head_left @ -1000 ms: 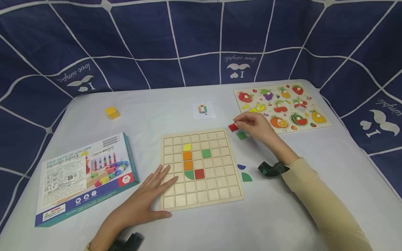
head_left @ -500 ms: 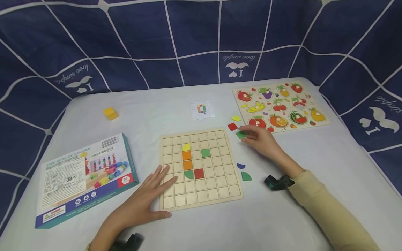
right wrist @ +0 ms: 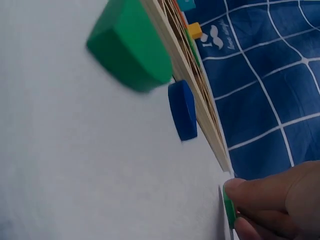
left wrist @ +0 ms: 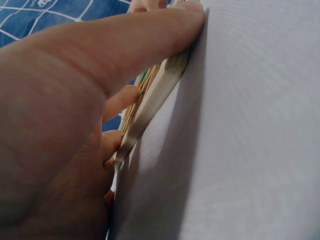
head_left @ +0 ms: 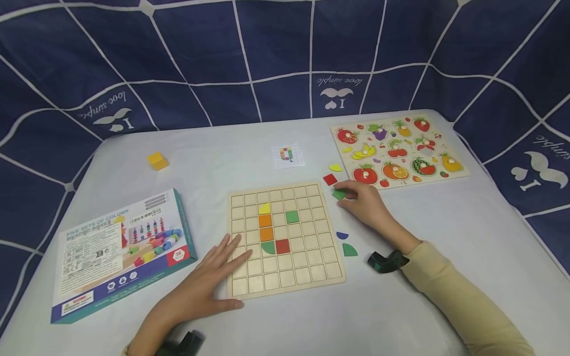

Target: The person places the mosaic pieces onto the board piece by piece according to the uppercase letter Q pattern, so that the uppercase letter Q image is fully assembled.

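In the head view my left hand (head_left: 207, 282) lies with fingers spread on the left edge of a wooden grid board (head_left: 307, 274). In the left wrist view its thumb (left wrist: 145, 37) stretches along the board's side. Just right of the board, my right hand (head_left: 367, 205) pinches a green square tile (head_left: 339, 195) between thumb and fingers; the right wrist view shows this tile (right wrist: 229, 209) on edge, partly hidden. Close by lie a red square tile (head_left: 330, 179) and a yellow rounded tile (head_left: 335, 168). On the grid sit yellow, orange, green and red tiles.
A blue half-round tile (head_left: 342, 236) and a green quarter-round tile (head_left: 350, 250) lie right of the board. Behind it is a pattern card (head_left: 287, 155). A fruit puzzle (head_left: 401, 153) lies back right, a box (head_left: 122, 254) left, yellow blocks (head_left: 158, 160) back left.
My right hand has moved from beside the yellow tile, now fully visible, to the green square tile. It pinches that tile and has shifted it slightly left. My left hand stays put.
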### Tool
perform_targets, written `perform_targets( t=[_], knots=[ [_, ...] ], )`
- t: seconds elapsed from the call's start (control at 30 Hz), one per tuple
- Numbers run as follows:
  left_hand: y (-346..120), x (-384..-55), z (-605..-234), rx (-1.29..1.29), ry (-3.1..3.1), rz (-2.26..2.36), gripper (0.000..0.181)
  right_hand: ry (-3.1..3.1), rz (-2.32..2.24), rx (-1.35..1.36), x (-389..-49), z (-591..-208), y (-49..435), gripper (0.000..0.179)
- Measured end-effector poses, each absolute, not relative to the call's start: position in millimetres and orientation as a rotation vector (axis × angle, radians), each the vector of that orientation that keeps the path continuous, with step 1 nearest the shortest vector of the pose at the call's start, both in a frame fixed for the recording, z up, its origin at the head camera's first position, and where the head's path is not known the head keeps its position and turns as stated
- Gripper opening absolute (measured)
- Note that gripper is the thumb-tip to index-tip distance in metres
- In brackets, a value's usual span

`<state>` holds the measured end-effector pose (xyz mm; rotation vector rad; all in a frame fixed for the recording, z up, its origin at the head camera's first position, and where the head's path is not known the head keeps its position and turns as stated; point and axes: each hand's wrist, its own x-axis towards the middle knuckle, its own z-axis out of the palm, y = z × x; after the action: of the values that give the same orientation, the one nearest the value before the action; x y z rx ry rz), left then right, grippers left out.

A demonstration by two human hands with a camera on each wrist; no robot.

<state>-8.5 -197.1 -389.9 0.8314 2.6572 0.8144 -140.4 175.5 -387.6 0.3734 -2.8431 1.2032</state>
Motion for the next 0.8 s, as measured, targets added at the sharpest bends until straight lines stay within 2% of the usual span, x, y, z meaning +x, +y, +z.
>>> perform_targets(
  t=[0.33,0.8],
  knots=[
    [-197,-8,-389,0.816,2.664,0.81,0.102,-2.769,1.111,0.389,-142,-392,167,0.03],
    [-197,-8,-390,0.81,2.66,0.806,0.102,-2.727,1.209,0.36,-141,-395,166,0.027]
  ],
)
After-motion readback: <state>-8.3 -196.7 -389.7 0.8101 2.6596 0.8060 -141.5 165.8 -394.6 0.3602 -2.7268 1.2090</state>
